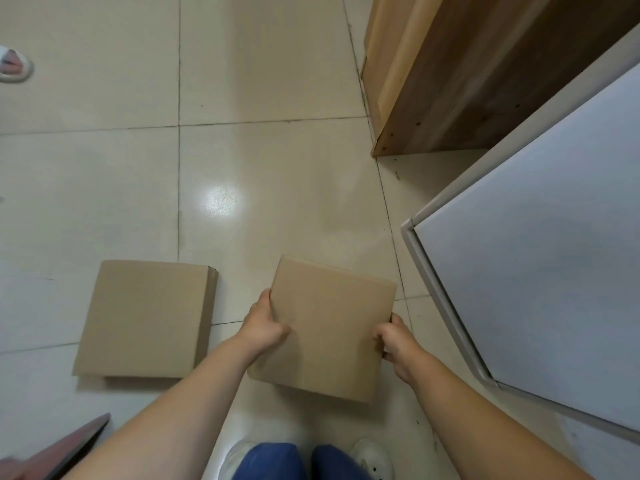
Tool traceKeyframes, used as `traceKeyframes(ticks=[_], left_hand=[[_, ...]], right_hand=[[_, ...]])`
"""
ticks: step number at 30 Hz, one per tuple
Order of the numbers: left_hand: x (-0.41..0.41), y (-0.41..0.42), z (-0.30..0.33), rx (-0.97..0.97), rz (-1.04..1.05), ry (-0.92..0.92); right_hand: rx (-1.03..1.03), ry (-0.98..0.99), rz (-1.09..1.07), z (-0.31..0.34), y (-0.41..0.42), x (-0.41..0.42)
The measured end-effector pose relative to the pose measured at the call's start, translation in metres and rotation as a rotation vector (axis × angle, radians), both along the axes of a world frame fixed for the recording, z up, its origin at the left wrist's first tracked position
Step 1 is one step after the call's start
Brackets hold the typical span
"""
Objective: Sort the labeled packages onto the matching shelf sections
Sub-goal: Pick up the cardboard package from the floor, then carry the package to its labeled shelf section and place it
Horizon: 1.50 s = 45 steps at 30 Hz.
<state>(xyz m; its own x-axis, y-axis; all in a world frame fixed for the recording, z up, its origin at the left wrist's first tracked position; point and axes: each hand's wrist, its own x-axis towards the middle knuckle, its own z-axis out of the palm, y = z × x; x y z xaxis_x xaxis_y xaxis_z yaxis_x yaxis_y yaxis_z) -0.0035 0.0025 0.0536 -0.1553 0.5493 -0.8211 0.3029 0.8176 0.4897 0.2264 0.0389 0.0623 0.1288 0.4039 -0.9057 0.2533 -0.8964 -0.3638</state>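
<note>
I hold a flat brown cardboard package (329,323) above the tiled floor, in front of my feet. My left hand (265,327) grips its left edge and my right hand (393,339) grips its right edge. No label shows on its upper face. A second flat cardboard package (145,318) lies on the floor to the left, apart from both hands, with no label showing either.
A wooden shelf unit (485,74) stands at the upper right. A white-topped cabinet (540,258) fills the right side. A reddish board corner (69,448) juts in at the bottom left. Another person's sandalled foot (14,64) is at the far left edge.
</note>
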Motion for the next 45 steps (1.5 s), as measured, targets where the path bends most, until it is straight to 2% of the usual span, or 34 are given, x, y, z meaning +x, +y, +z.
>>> traceKeyframes(ticks=[5,9,14,20,25,33,40,45], left_hand=[[-0.012,0.018,0.113,0.107,0.061,-0.053],[-0.018,0.028,0.221,0.170,0.190,-0.127],[-0.030,0.030,0.364,0.244,0.250,-0.174],[-0.049,0.028,0.519,0.361,0.261,-0.169],[-0.058,0.013,0.625,0.460,0.223,-0.164],[-0.064,-0.023,0.722,0.537,0.166,-0.175],[-0.074,-0.034,0.751,0.558,0.309,-0.105],[-0.080,-0.035,0.759,0.523,0.305,-0.088]], right_hand=[[0.120,0.028,0.012,0.104,0.020,-0.004],[0.228,0.057,0.021,0.214,0.035,-0.009],[0.330,0.088,0.006,0.356,0.046,-0.019],[0.476,0.141,0.047,0.520,0.052,-0.029],[0.547,0.182,0.079,0.616,0.043,-0.028],[0.654,0.250,0.140,0.707,0.022,-0.032],[0.630,0.259,0.122,0.734,0.021,-0.038],[0.579,0.343,0.056,0.738,0.016,-0.033]])
